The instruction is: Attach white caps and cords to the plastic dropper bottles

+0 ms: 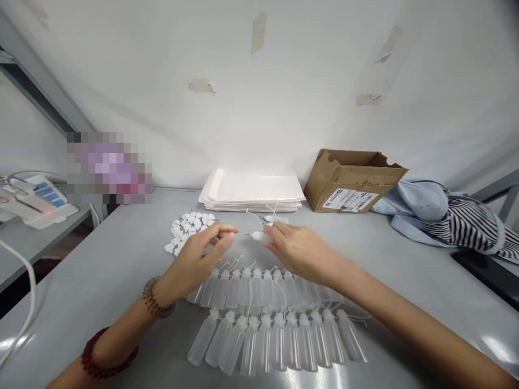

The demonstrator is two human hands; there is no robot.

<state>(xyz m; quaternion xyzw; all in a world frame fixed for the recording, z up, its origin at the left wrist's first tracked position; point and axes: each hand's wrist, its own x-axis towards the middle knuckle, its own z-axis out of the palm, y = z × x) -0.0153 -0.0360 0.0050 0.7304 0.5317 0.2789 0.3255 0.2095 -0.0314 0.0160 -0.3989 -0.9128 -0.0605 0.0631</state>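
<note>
Two rows of translucent plastic bottles (265,346) with thin white tubes lie on the grey table. Above them my right hand (298,248) pinches a small translucent bottle (258,236) whose thin needle tip points left. My left hand (203,254) is just left of that tip, thumb and forefinger pressed together; whatever may be between them is too small to name. A pile of small white caps (188,227) sits behind my left hand. Partly hidden behind my right hand are more bottles (278,219) with curled tubes.
Stacked white sheets (257,189) stand against the wall, beside an open cardboard box (352,181). Blue and striped cloth (462,219) and a black phone (486,273) lie at the right. A white device (38,200) and cable (30,292) are at the left.
</note>
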